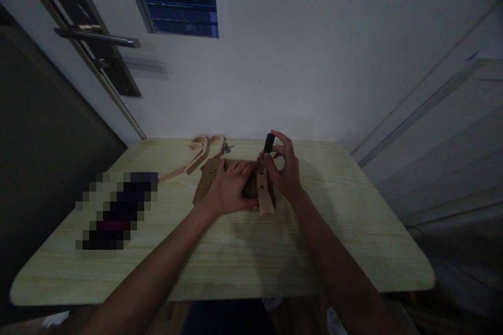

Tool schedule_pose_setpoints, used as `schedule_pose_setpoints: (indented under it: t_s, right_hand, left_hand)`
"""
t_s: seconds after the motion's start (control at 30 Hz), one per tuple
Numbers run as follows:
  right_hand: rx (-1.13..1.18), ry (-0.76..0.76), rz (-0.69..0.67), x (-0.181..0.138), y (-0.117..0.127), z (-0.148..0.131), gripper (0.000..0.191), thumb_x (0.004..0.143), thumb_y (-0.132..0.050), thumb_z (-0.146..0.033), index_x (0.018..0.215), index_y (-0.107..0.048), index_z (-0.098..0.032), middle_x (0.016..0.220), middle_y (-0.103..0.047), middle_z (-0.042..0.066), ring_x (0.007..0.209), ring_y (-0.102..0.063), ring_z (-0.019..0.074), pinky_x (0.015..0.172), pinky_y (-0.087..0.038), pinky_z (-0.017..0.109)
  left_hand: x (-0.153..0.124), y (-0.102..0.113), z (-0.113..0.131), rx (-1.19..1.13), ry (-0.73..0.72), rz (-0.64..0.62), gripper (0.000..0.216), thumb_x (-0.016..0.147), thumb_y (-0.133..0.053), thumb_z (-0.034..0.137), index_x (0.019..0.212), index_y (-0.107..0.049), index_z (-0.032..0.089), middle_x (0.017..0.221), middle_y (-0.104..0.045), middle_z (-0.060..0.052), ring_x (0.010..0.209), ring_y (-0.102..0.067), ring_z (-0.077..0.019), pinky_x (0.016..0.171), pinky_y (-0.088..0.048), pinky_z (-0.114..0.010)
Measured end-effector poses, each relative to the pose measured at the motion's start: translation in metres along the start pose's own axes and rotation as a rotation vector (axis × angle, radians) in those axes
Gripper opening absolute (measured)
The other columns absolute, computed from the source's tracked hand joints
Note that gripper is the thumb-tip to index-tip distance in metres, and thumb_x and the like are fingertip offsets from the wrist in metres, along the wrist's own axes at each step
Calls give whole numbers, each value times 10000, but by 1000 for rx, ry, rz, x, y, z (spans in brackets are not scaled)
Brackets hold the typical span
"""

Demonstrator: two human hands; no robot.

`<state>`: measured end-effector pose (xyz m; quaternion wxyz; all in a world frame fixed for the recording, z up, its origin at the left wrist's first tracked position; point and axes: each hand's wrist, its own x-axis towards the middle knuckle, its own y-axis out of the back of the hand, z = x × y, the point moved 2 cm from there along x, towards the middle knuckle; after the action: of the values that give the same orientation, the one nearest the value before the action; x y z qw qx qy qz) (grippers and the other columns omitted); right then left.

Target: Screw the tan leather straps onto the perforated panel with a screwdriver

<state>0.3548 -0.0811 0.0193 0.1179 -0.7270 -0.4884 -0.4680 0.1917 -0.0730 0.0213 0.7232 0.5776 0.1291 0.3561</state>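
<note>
1. Left grip (229, 188) lies spread over the brown panel (205, 184) on the table (353, 241), not closed.
2. Right grip (286, 167) pinches the screwdriver (269, 142) over a wooden strip (265, 200) on the panel; fastening seems unfinished.
3. Beyond, curved wooden pieces (200, 160) and screws (227, 148) lie loose, unattached.

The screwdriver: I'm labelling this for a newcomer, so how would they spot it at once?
On the pale table, look for the person's right hand. Between its fingers is the screwdriver, slightly tilted, over a light wooden strip. Its black handle sets it apart from that strip and the brown board.
</note>
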Motion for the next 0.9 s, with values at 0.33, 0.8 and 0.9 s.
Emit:
schedule_pose_setpoints:
  t_s: [0.33, 0.8, 0.9]
  right_hand:
    - [11, 41, 53, 2, 1, -3, 316, 934, -549, -315, 1242, -498, -264, 1097, -667, 57, 851, -680, 161, 717, -548, 333]
    - [88, 12, -52, 2, 0, -5, 333, 1002, -386, -334, 1321, -471, -289, 1222, -649, 73, 964, -683, 178, 816, -572, 376]
    - [91, 11, -63, 2, 0, -6, 343, 997, -399, -335, 1331, -460, -285, 1199, -662, 73, 878, -687, 161, 807, -574, 367]
  left_hand:
    - [-1, -1, -1, 3, -9, 17, 719, 711, -706, 514, 1315, -472, 203, 1368, -559, -137, 1270, -484, -362, 1121, -192, -649]
    - [0, -3, -2, 9, -17, 18, 734, 712, -702, 524, 1328, -469, 201, 1376, -551, -133, 1274, -479, -367, 1122, -195, -645]
    - [0, -2, -2, 9, -12, 13, 735, 720, -694, 532, 1334, -463, 200, 1383, -544, -130, 1284, -469, -366, 1122, -184, -650]
